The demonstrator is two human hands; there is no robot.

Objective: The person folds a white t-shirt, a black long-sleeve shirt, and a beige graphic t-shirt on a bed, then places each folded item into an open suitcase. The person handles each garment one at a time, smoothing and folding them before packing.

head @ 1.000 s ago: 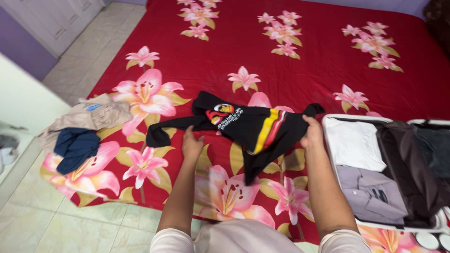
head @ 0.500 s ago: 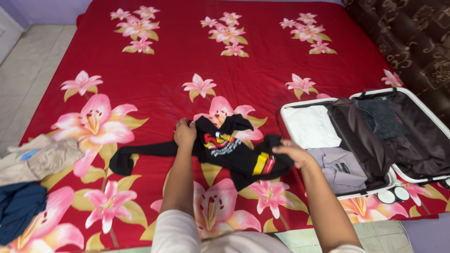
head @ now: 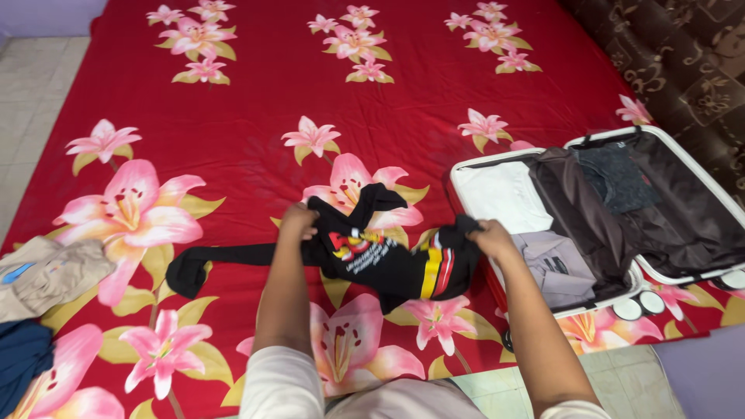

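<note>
Head view, read from left to right. At the far left edge of the bed (head: 466,101), whose red cover bears pink lily prints, lie a crumpled beige garment (head: 46,273) and, just below it, a dark blue garment (head: 23,361). Further right, a long black sleeve (head: 225,260) trails flat across the cover from the black shirt (head: 388,260), which carries a red and white printed patch and yellow and red stripes. The shirt lies bunched on the bed near its front edge, between the two hands. The left hand (head: 297,221) has its grip closed over the shirt's left upper portion, fingers curled into the cloth. The right hand (head: 490,237) has its grip closed likewise on the shirt's right end, just beside the suitcase wall. At the right, an open white hard-shell suitcase (head: 543,151) rests on the bed; its nearer half holds a folded white garment (head: 504,198) and a folded grey shirt (head: 555,268), with a dark brown liner flap (head: 582,209) between the halves, and the farther half holds a dark folded item (head: 613,178). A brown patterned blanket (head: 683,62) occupies the upper right corner.
</note>
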